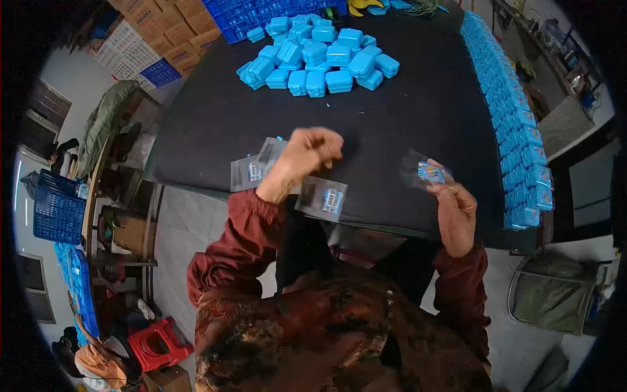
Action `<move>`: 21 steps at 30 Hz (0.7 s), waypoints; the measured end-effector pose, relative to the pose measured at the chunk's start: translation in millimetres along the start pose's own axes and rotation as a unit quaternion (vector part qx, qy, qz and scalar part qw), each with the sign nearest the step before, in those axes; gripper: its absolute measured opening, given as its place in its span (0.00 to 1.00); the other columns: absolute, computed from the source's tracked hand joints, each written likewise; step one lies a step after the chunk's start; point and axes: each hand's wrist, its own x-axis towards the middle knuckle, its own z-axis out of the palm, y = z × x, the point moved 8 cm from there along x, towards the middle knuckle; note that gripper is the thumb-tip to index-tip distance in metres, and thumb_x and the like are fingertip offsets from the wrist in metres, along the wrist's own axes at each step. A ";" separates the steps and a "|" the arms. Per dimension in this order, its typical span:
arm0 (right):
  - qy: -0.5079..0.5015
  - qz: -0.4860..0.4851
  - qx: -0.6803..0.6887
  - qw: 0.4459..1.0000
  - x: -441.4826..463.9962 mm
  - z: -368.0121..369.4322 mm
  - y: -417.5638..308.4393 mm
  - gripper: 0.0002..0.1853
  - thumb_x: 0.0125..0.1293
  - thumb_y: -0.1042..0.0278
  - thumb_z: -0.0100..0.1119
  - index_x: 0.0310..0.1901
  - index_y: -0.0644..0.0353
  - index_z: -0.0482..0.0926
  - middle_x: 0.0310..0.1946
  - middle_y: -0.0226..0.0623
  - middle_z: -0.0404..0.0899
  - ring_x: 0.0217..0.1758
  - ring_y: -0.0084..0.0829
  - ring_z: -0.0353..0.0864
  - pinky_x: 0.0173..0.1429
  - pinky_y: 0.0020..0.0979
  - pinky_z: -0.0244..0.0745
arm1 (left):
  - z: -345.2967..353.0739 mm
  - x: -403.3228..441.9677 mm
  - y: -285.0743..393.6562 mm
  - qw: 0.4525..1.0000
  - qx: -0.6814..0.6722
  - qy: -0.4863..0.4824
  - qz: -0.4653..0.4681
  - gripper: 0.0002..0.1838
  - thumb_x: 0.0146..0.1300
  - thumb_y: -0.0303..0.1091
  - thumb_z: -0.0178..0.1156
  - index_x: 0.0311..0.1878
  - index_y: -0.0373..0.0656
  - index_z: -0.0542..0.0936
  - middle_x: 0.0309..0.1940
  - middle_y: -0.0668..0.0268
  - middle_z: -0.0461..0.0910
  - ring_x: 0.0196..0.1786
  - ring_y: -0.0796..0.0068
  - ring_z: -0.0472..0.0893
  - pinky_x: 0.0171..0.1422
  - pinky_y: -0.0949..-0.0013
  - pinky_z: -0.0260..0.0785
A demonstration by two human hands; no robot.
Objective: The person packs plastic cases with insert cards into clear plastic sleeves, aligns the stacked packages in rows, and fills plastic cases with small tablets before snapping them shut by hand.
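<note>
My right hand pinches a clear plastic sheet with a colourful printed sticker, held above the table's right half. Over the table's near left part, my left hand has its fingers curled closed; I cannot make out whether anything is between them. Beside and below that hand lie clear sheets with small printed stickers, one nearer the edge and another to the left. Farther back is a loose pile of light blue plastic boxes.
Stacked blue boxes with stickers line the right side of the dark table. At the far edge stands a blue crate, with cartons behind it. Another person is at lower left, near a red stool.
</note>
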 end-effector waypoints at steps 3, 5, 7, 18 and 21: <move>0.046 0.048 0.002 0.998 -2.5 -24.1 16.6 0.09 0.67 0.67 0.49 0.37 0.57 0.79 0.55 0.46 0.71 0.59 0.34 0.69 0.58 0.35 0.65 | -60.4 47.5 36.3 0.936 0.248 0.183 0.172 0.14 0.57 0.31 0.60 0.45 0.37 0.78 0.33 0.61 0.80 0.33 0.73 0.78 0.35 0.73 0.70; 0.055 0.049 0.016 0.997 -1.9 -27.5 19.0 0.09 0.67 0.66 0.49 0.37 0.57 0.79 0.54 0.45 0.71 0.58 0.33 0.70 0.57 0.34 0.66 | -73.9 88.8 56.5 0.845 0.418 0.228 0.242 0.18 0.54 0.33 0.62 0.48 0.37 0.77 0.39 0.57 0.79 0.38 0.64 0.78 0.42 0.67 0.71; 0.068 0.049 0.027 0.996 -2.7 -35.2 22.3 0.09 0.67 0.65 0.50 0.37 0.57 0.79 0.54 0.44 0.72 0.57 0.32 0.71 0.55 0.33 0.67 | -61.1 114.8 72.0 0.792 0.484 0.225 0.297 0.20 0.53 0.34 0.63 0.49 0.39 0.76 0.41 0.56 0.79 0.41 0.59 0.77 0.45 0.63 0.70; 0.124 0.065 0.152 0.978 -5.4 -55.3 12.2 0.10 0.68 0.66 0.48 0.39 0.61 0.78 0.42 0.37 0.78 0.54 0.40 0.74 0.49 0.30 0.72 | 44.4 169.3 84.9 0.611 0.659 0.268 0.348 0.07 0.48 0.29 0.56 0.32 0.42 0.79 0.35 0.60 0.76 0.43 0.61 0.72 0.45 0.60 0.62; 0.102 0.034 0.198 0.974 -4.2 -53.3 9.5 0.10 0.67 0.66 0.48 0.39 0.61 0.78 0.41 0.36 0.78 0.53 0.42 0.75 0.48 0.30 0.72 | 39.8 171.4 78.1 0.613 0.653 0.267 0.356 0.09 0.49 0.28 0.55 0.35 0.43 0.78 0.35 0.58 0.74 0.42 0.59 0.73 0.43 0.58 0.64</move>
